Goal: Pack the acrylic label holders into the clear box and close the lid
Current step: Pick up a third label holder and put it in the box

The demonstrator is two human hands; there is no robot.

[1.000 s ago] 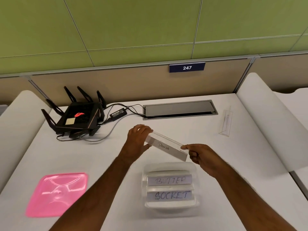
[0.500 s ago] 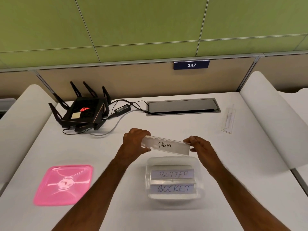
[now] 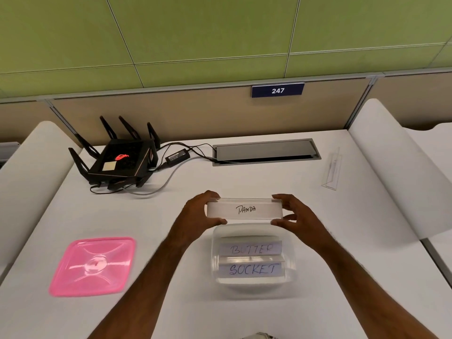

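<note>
White bench (image 3: 244,182) set against a tan partition under green wall panels; number plate "247" (image 3: 277,90) on the partition. Left hand (image 3: 199,214) and right hand (image 3: 294,214) pinch the ends of the "PANDA" label holder (image 3: 245,209), held level above the clear box's (image 3: 291,263) far rim. Box contains "BUTTER" (image 3: 250,249) and "SOCKET" (image 3: 252,269) holders. Pink lid (image 3: 94,265) lies left; another holder (image 3: 332,168) far right. Black router (image 3: 119,160) at rear left.

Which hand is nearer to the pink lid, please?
Left. The left hand grips the PANDA holder's left end, on the pink lid's side; the right hand grips the far end.
</note>
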